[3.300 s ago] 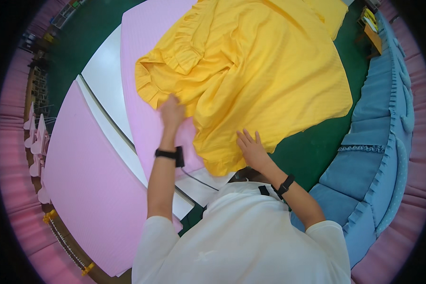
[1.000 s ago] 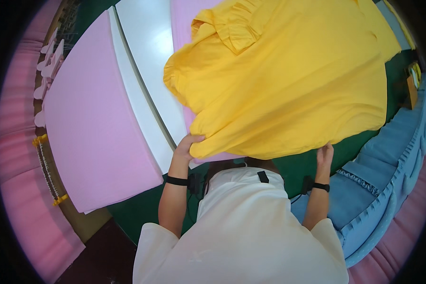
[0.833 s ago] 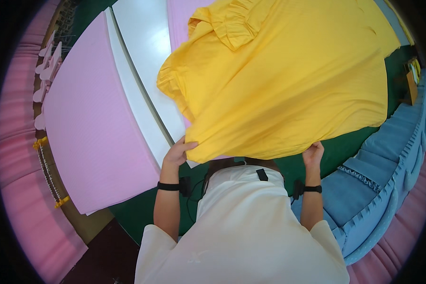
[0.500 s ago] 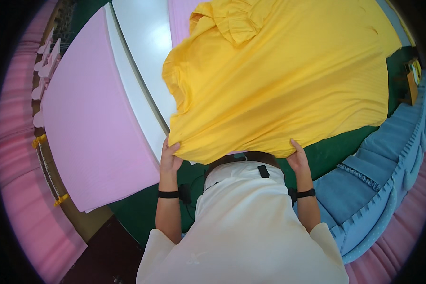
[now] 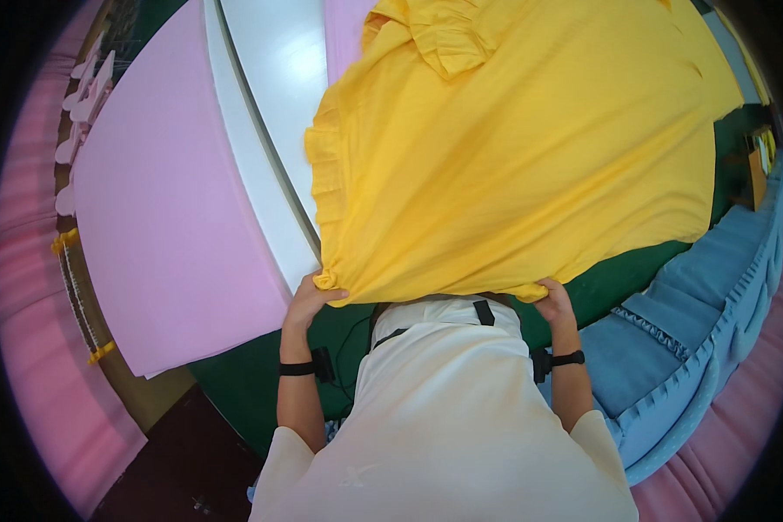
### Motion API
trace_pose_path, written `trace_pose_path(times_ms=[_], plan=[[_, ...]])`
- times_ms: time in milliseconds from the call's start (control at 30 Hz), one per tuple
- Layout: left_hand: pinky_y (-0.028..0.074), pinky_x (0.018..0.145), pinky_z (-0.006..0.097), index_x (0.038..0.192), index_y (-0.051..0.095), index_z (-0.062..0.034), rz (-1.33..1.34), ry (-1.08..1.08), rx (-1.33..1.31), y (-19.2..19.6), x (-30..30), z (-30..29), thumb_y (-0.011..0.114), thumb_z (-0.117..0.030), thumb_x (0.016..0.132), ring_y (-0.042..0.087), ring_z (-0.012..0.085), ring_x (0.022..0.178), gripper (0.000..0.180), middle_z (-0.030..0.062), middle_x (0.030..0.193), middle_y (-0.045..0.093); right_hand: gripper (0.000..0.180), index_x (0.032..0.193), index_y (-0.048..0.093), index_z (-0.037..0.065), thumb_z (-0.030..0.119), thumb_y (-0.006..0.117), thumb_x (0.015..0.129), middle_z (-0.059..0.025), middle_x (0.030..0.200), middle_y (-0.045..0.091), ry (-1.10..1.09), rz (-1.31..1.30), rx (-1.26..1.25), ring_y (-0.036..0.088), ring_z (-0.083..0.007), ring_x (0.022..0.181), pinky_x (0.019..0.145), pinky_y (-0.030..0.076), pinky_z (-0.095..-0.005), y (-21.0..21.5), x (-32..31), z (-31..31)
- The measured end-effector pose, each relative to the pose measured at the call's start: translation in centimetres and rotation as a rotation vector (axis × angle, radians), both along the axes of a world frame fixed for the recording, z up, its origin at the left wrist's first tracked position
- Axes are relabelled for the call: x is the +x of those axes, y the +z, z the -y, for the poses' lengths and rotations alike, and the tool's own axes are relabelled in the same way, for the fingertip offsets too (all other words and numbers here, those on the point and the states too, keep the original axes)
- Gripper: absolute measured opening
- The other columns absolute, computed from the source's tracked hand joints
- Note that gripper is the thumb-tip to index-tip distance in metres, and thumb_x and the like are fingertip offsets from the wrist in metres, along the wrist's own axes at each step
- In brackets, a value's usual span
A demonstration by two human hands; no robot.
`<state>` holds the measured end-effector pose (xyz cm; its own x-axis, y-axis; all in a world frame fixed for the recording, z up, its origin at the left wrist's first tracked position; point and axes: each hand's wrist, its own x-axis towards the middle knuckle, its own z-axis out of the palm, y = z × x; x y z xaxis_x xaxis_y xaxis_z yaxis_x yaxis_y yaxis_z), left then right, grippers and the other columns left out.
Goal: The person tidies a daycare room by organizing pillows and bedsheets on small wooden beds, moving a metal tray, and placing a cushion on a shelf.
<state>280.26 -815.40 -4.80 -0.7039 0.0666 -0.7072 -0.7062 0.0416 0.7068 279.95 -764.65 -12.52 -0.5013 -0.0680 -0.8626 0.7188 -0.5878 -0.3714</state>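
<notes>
A large yellow cloth [image 5: 513, 165] with ruffled edging on its left side lies spread over the table in front of me. My left hand [image 5: 309, 302] pinches its near left corner, thumb on top and the fabric bunched at the fingers. On the near edge further right, my right hand [image 5: 555, 304] grips another gathered bit of the cloth. Between the hands the edge is pulled fairly straight, close to my waist. Diagonal creases run across the cloth from the left corner toward the upper right.
Left of the cloth is a stack of pink fabric [image 5: 161, 200] on a white tabletop [image 5: 283, 78], which has a dark gap along it. A blue quilted, ruffled textile piece [image 5: 661, 348] lies at right. Pink padded material [image 5: 30, 296] lines the far left. The floor [image 5: 613, 278] is green.
The ruffled left edge has straightened out and lies flatter. Both hands have come slightly nearer to me and further apart, bunching the cloth at their fingers.
</notes>
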Motion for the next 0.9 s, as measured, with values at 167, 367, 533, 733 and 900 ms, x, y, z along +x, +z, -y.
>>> trace_pose_path(times_ms=[167,367,533,733,900], plan=[[0.048,0.086,0.032,0.111,0.062,0.0053,-0.011,0.081,-0.717,-1.3,0.9,-0.8,0.074,-0.011,0.075,0.064,0.0222,0.096,0.040,0.0092,0.106,0.067,0.051,0.134,0.045,0.002,0.008,0.057,0.085,-0.0134,0.134,0.052,-0.219,-0.211,-0.320,0.050,-0.0308,0.123,0.106,0.039,-0.0444,0.7,0.5,1.0],[0.049,0.087,0.034,0.127,0.050,0.0027,-0.139,0.597,0.246,-2.6,1.1,0.7,0.071,-0.009,0.078,0.063,0.0266,0.100,0.055,0.0132,0.116,0.063,0.046,0.133,0.045,0.003,0.020,0.052,0.091,-0.0119,0.135,0.052,-0.268,-0.217,-0.102,0.048,-0.0311,0.125,0.107,0.037,-0.0473,-0.7,-0.4,1.1],[0.051,0.082,0.032,0.138,0.032,0.0007,-0.003,0.142,-0.221,-2.0,-5.0,2.3,0.075,-0.027,0.081,0.061,0.0227,0.093,0.076,0.0150,0.116,0.059,0.046,0.122,0.053,0.004,0.035,0.060,0.089,-0.0095,0.117,0.059,-0.025,-0.071,0.532,0.057,-0.0267,0.105,0.091,0.046,-0.0430,-4.4,-1.4,-0.5],[0.050,0.079,0.036,0.119,0.050,0.0020,-0.298,-0.118,-0.650,-1.2,-13.1,-1.3,0.079,-0.031,0.076,0.058,0.0285,0.085,0.062,0.0149,0.100,0.057,0.053,0.111,0.055,0.002,0.050,0.058,0.087,-0.0102,0.092,0.061,0.274,0.210,0.279,0.057,-0.0229,0.082,0.076,0.047,-0.0377,-0.2,-0.5,-2.9],[0.047,0.089,0.040,0.115,0.053,-0.0006,-0.578,-0.191,-1.046,0.9,-19.3,-5.0,0.079,-0.040,0.071,0.055,0.0345,0.104,0.064,0.0189,0.115,0.055,0.053,0.125,0.051,0.001,0.044,0.054,0.094,-0.0189,0.121,0.060,-0.028,-0.187,-0.136,0.058,-0.0325,0.111,0.096,0.045,-0.0466,5.1,-0.8,0.2]])
